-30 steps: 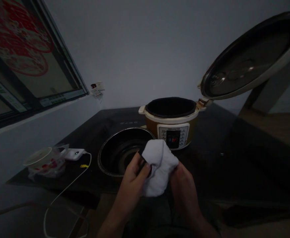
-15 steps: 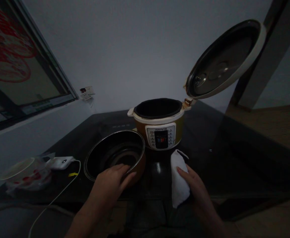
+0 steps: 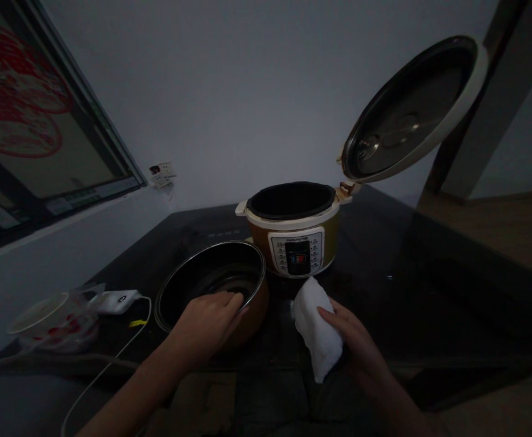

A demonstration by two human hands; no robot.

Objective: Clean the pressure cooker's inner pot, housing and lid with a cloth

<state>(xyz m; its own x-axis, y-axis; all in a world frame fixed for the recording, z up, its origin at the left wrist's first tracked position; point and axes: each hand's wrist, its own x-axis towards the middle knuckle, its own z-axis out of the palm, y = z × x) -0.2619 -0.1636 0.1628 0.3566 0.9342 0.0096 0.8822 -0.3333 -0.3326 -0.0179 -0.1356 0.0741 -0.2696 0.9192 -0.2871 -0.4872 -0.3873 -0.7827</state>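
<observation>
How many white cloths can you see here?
1. A single white cloth lies on the dark table in front of the cooker, under the right hand. The room is dim, so another could be hidden.

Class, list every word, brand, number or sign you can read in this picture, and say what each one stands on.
No text can be read for certain.
Rice cooker control panel: brand line and button labels too small and blurred.
Dark tabletop: a pale printed line, illegible.
Window: red paper-cut pattern, no clear characters.
Bagged cup: red marks, unreadable.
</observation>
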